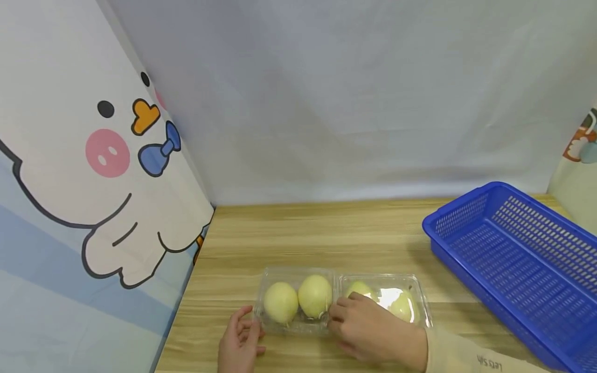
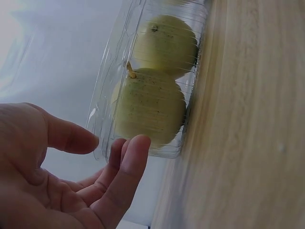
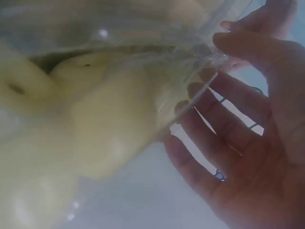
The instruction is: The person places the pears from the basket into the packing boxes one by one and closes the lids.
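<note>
Two clear plastic boxes stand side by side on the table. The left box (image 1: 296,327) holds two pale yellow pears (image 1: 281,303); the right box (image 1: 422,305) also has two pears (image 1: 402,306), under a glare. At the left box's outer edge, my left hand (image 1: 240,339) has its thumb on the rim and bent fingers against the wall, pinching the corner; the left wrist view shows this hand (image 2: 71,176) closely. My right hand (image 1: 368,326) grips the edge where the boxes meet, partly covering one pear. In the right wrist view its fingertips (image 3: 183,112) show against the clear plastic.
A blue slotted plastic basket (image 1: 503,305) stands at the right on the wood-grain table (image 1: 298,233). Behind the table hangs a pale cloth (image 1: 350,103); a cartoon-printed cloth (image 1: 56,171) borders the left side.
</note>
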A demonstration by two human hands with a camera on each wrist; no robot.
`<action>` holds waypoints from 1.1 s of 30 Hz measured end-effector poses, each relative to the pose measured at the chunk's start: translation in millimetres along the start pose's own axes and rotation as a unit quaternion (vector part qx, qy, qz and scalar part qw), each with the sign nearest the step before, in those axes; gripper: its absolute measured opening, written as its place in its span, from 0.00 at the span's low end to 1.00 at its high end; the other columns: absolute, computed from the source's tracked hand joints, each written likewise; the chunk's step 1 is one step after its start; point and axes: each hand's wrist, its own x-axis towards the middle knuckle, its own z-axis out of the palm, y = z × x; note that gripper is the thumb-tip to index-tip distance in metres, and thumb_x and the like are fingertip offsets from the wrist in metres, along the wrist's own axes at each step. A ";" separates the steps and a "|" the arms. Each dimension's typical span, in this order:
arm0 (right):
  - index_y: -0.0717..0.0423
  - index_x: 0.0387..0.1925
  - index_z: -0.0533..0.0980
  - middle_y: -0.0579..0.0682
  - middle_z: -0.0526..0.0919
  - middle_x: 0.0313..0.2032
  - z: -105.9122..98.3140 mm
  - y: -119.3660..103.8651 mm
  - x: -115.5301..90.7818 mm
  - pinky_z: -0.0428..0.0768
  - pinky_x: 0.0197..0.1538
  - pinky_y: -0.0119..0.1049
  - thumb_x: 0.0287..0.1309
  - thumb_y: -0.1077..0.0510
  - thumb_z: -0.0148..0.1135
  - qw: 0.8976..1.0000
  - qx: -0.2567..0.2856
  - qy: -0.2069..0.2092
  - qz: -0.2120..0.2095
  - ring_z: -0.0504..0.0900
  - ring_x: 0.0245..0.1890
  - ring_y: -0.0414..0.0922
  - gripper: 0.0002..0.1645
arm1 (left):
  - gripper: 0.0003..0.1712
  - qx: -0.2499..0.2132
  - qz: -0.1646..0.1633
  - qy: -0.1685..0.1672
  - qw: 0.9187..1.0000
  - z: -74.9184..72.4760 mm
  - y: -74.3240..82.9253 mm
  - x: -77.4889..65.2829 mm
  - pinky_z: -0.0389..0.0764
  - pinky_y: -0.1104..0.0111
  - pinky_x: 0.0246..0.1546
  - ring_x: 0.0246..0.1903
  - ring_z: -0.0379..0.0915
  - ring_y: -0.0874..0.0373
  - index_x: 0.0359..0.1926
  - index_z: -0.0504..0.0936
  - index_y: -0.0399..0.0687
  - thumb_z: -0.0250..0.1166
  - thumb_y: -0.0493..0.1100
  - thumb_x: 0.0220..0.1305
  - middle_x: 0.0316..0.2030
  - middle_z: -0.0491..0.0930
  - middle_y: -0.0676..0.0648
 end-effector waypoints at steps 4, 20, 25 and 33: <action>0.39 0.28 0.82 0.36 0.79 0.32 3.6 -3.1 0.1 0.79 0.44 0.31 0.49 0.44 0.80 1.000 -0.010 0.004 0.006 0.78 0.36 0.37 0.13 | 0.28 -0.034 -0.007 -0.019 0.999 -1.6 -1.5 1.8 0.90 0.66 0.30 0.36 0.83 0.60 0.74 0.66 0.36 0.58 0.34 0.78 0.38 0.85 0.47; 0.45 0.24 0.88 0.39 0.88 0.30 23.5 -34.5 3.6 0.90 0.54 0.45 0.36 0.52 0.89 0.986 -0.130 0.086 0.058 0.85 0.34 0.38 0.14 | 0.36 -0.116 -0.032 -0.067 0.990 -8.7 -2.2 2.3 0.90 0.65 0.34 0.35 0.82 0.62 0.78 0.54 0.34 0.57 0.29 0.75 0.32 0.81 0.53; 0.44 0.23 0.87 0.39 0.87 0.28 26.0 -38.1 4.0 0.89 0.56 0.45 0.37 0.49 0.88 0.983 -0.149 0.084 0.062 0.85 0.34 0.38 0.14 | 0.35 -0.120 -0.034 -0.075 0.989 -9.9 -3.7 5.5 0.91 0.65 0.37 0.35 0.82 0.61 0.77 0.54 0.32 0.56 0.28 0.75 0.32 0.81 0.54; 0.43 0.27 0.88 0.38 0.88 0.31 27.8 -36.2 4.0 0.89 0.52 0.41 0.39 0.50 0.86 0.984 -0.142 0.085 0.069 0.86 0.34 0.37 0.12 | 0.29 -0.061 -0.012 -0.036 0.997 -5.6 -3.6 5.7 0.90 0.68 0.35 0.34 0.83 0.61 0.73 0.65 0.32 0.56 0.29 0.74 0.34 0.84 0.49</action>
